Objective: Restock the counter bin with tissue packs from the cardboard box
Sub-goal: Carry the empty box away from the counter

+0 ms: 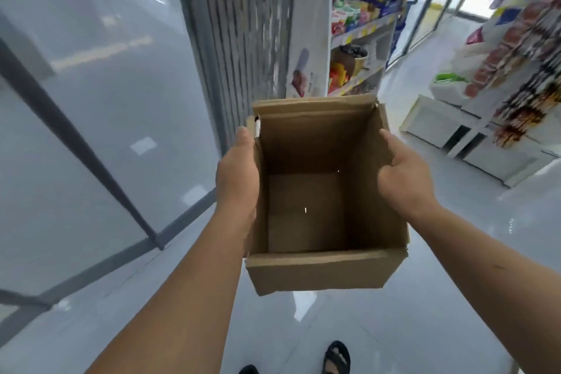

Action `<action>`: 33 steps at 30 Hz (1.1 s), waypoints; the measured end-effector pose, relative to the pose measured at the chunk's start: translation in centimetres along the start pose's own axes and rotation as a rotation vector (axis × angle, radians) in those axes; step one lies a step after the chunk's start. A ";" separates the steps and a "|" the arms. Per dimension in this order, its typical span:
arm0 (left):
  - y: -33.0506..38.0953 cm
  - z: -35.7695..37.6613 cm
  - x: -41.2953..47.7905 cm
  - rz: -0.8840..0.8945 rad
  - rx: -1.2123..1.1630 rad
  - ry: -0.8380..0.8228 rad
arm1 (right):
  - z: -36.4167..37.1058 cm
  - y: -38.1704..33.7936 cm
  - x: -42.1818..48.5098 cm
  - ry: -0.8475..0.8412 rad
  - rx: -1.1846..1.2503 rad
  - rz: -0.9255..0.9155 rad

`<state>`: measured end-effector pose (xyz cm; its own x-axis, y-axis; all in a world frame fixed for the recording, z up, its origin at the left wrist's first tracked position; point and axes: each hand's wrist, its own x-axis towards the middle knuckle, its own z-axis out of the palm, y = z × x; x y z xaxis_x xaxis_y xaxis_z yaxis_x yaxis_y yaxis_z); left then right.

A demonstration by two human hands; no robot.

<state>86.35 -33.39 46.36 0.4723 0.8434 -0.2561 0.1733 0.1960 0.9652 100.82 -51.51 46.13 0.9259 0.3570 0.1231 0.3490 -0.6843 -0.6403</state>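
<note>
An open brown cardboard box [318, 270] is held in the air in front of me, over a pale glossy floor. Its inside shows only bare cardboard; no tissue packs are visible. My left hand [238, 173] presses flat against the box's left wall, fingers pointing forward. My right hand [400, 173] holds the right wall, thumb hooked over the top edge and the fingers hidden behind it. No counter bin is in view.
A glass wall with dark frames [76, 136] runs along the left. A white shelf unit [358, 24] with colourful goods stands ahead. A rack of hanging snack packs [522, 70] stands at right. My sandalled foot [337, 358] shows below.
</note>
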 end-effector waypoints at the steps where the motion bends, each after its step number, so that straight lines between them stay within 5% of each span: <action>1: -0.1 -1.4 0.1 0.005 0.009 0.039 | 1.0 -0.9 0.0 -0.028 0.015 -0.016; 15: -3.2 -15.9 -5.7 -0.063 0.028 0.619 | 12.1 -10.7 -4.9 -0.495 0.147 -0.394; 21: -5.8 -24.0 -9.6 -0.145 -0.031 0.805 | 16.1 -15.7 -11.7 -0.753 0.142 -0.409; 33: -9.2 -45.7 -14.7 -0.118 -0.069 1.026 | 26.5 -29.8 -28.1 -0.809 0.097 -0.630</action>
<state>38.30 -24.70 43.68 -0.5142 0.8312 -0.2113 0.1051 0.3056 0.9463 60.60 -24.33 41.65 0.1921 0.9792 -0.0661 0.6911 -0.1828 -0.6992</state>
